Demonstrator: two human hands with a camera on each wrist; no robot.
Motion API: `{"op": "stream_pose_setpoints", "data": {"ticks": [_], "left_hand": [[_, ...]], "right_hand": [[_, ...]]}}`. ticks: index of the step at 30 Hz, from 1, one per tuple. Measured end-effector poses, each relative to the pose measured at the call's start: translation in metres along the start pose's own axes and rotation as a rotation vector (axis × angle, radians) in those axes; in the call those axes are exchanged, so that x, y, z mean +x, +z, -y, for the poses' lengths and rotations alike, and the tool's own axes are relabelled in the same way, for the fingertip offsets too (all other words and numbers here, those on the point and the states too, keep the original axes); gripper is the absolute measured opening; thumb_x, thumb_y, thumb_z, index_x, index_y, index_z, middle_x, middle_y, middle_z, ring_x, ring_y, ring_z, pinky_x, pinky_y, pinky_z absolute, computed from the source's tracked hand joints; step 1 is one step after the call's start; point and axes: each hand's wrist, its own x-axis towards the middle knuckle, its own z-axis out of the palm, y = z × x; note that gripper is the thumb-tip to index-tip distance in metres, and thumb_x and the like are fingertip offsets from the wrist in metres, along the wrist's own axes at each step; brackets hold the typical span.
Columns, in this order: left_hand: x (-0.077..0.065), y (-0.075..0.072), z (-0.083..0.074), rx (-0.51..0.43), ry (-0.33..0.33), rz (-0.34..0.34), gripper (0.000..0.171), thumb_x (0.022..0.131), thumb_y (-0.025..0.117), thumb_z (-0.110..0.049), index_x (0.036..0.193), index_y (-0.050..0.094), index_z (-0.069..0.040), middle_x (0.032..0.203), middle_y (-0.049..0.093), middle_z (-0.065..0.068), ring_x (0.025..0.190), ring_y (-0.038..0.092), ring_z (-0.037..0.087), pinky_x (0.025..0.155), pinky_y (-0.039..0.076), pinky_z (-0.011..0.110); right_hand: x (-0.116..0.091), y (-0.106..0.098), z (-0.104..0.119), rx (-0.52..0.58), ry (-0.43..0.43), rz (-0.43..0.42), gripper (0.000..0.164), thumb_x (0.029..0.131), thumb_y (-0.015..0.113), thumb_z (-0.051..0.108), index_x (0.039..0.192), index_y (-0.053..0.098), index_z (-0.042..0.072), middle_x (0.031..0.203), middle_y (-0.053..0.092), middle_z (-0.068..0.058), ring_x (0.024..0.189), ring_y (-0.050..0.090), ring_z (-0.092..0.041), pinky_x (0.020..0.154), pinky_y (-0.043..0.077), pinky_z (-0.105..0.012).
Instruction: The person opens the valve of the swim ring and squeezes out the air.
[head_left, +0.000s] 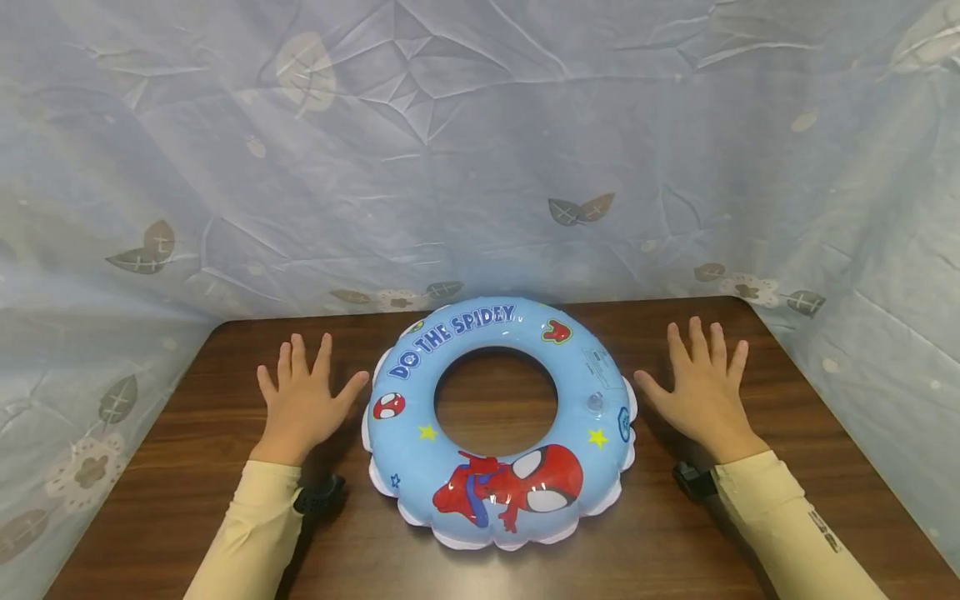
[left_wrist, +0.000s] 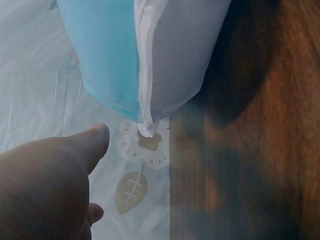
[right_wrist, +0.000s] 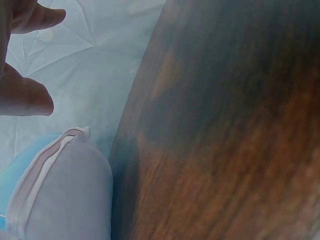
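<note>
A light blue inflatable swim ring (head_left: 408, 492) with cartoon prints and a frilled white edge lies flat on the brown table. To its left is my left hand (head_left: 300, 408), fingers spread, the thumb close to the ring's edge but holding nothing. On the other side my right hand (head_left: 701, 400) is likewise spread, its thumb near the ring's right edge. In the left wrist view the ring's seam (left_wrist: 145, 60) stands just beyond the left thumb (left_wrist: 95, 145). The right wrist view has the right thumb (right_wrist: 30, 95) above the ring's pale side (right_wrist: 75, 195), with a gap between.
The wood-grain table (head_left: 600, 567) carries the ring in its middle. Behind and at both sides hangs a wrinkled pale blue cloth (head_left: 480, 167) printed with leaves and flowers. A clear air valve (head_left: 595, 402) sits on the ring's right part. Dark straps circle both wrists.
</note>
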Motion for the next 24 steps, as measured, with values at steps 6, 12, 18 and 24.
{"op": "stream_pose_setpoints", "data": {"ticks": [6,12,18,24], "left_hand": [[-0.0001,0.0012,-0.0020,0.003,-0.001,0.000,0.097,0.100,0.044,-0.069,0.164,0.017,-0.002,0.166,-0.003,0.037,0.153,-0.006,0.057,0.113,-0.013,0.077],[-0.0001,0.0029,-0.0027,-0.004,-0.002,0.006,0.096,0.100,0.044,-0.069,0.164,0.017,-0.003,0.166,-0.003,0.037,0.153,-0.005,0.056,0.113,-0.012,0.078],[0.0009,0.0042,-0.0011,-0.033,0.007,0.001,0.095,0.101,0.044,-0.068,0.164,0.017,-0.003,0.166,-0.002,0.036,0.153,-0.004,0.056,0.113,-0.009,0.079],[0.0027,0.0052,-0.0006,-0.095,0.007,0.027,0.095,0.101,0.043,-0.069,0.165,0.015,-0.004,0.167,-0.001,0.035,0.153,-0.001,0.057,0.114,0.000,0.079]], "right_hand": [[0.0010,0.0020,-0.0010,0.003,-0.001,0.000,0.095,0.097,0.062,0.054,0.160,0.025,-0.006,0.164,0.011,-0.038,0.154,-0.009,-0.054,0.114,-0.020,-0.071],[0.0008,0.0016,0.0002,0.007,-0.006,0.005,0.094,0.097,0.063,0.052,0.160,0.025,-0.007,0.165,0.010,-0.038,0.154,-0.008,-0.054,0.114,-0.019,-0.072],[0.0009,0.0010,0.0015,0.023,-0.009,0.009,0.094,0.097,0.063,0.052,0.160,0.025,-0.006,0.165,0.012,-0.038,0.154,-0.005,-0.055,0.116,-0.017,-0.071],[0.0009,0.0002,0.0021,0.061,-0.002,0.047,0.095,0.097,0.064,0.051,0.160,0.023,-0.007,0.164,0.015,-0.038,0.150,0.011,-0.059,0.119,0.001,-0.073]]}}
